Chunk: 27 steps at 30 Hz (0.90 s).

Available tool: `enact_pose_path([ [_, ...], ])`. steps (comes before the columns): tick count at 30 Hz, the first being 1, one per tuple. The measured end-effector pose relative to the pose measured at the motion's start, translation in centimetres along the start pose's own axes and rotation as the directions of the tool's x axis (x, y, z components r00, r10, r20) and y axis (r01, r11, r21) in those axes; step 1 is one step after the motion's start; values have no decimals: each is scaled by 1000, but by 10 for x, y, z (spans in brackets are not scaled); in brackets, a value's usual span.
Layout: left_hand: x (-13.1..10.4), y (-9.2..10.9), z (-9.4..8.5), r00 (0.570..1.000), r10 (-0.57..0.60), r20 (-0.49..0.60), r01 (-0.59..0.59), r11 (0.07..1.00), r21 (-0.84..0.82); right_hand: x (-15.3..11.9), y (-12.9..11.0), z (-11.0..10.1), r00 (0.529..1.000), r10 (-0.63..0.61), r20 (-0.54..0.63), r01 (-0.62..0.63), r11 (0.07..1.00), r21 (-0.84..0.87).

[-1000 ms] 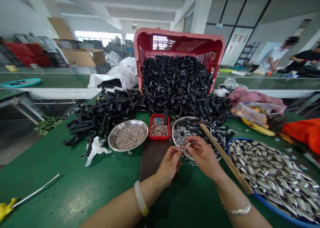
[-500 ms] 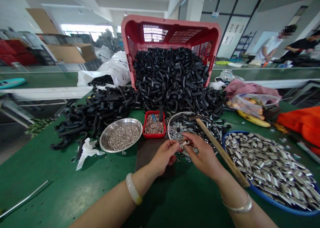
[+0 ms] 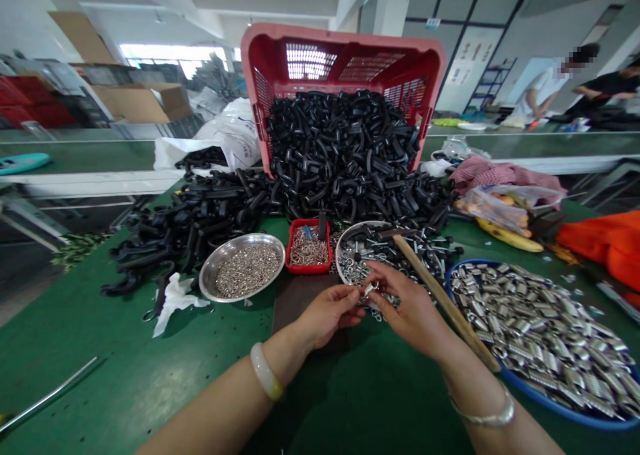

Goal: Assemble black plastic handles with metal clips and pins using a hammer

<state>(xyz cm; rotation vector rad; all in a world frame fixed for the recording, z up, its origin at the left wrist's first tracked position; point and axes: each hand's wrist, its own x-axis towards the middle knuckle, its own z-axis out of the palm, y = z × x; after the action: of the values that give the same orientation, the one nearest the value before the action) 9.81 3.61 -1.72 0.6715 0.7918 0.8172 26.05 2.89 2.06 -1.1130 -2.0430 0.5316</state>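
Note:
A small shiny ribbed metal piece (image 3: 369, 290) is pinched between the thumb and fingers of my right hand (image 3: 411, 312). My left hand (image 3: 325, 318) meets it from the left, its thumb and forefinger closed at the piece's end. Whether those fingertips also hold a smaller part is hidden. Both hands hover over the near edge of a round white-rimmed tray (image 3: 341, 268) of bolts and small metal fittings. Below the left hand lies a dark flat pad (image 3: 290, 308). Similar ribbed metal pieces (image 3: 540, 335) fill a blue basin (image 3: 565, 415) on the right.
A wooden-handled hammer (image 3: 445, 302) rests across the tray's right side. Left of it stand a red box (image 3: 310, 268) of pins and a steel bowl (image 3: 210, 288) of small metal parts. Behind, a tipped red crate (image 3: 345, 38) spills black handles (image 3: 345, 155). A metal rod (image 3: 50, 395) lies front left.
The left hand's lower fingers have loosened and extended slightly toward the right hand. The metal piece has turned a little in the right hand's grip. The view has shifted slightly.

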Motion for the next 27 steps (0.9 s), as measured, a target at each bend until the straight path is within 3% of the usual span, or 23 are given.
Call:
enact_pose_path([
  [3,0,-4,-2,1000,7,14,-7,1000,-26,1,2,1,999,27,-20,-26,999,36],
  [5,1,-6,-1,999,52,-3,-52,998,-45,1,1,5,995,85,-44,-76,982,171],
  [8,2,-10,3,992,113,-61,-119,988,-102,2,2,15,967,243,-72,-182,865,468],
  [10,3,-13,7,990,118,-82,-126,988,-89,2,4,22,943,324,-72,-229,793,565],
  [16,4,-19,12,972,170,-164,-176,984,-24,-2,11,32,942,329,-65,-259,837,481],
  [20,5,-23,13,968,152,-201,-184,971,-152,0,8,37,912,389,-132,-214,723,657],
  [23,9,-29,14,972,139,-191,-172,970,-169,1,3,39,910,382,-162,-187,724,664],
  [25,14,-32,13,969,174,-175,-197,973,-124,2,1,39,916,368,-158,-177,726,665],
  [27,20,-33,12,950,256,-181,-255,966,31,2,3,37,916,369,-157,-181,728,661],
])
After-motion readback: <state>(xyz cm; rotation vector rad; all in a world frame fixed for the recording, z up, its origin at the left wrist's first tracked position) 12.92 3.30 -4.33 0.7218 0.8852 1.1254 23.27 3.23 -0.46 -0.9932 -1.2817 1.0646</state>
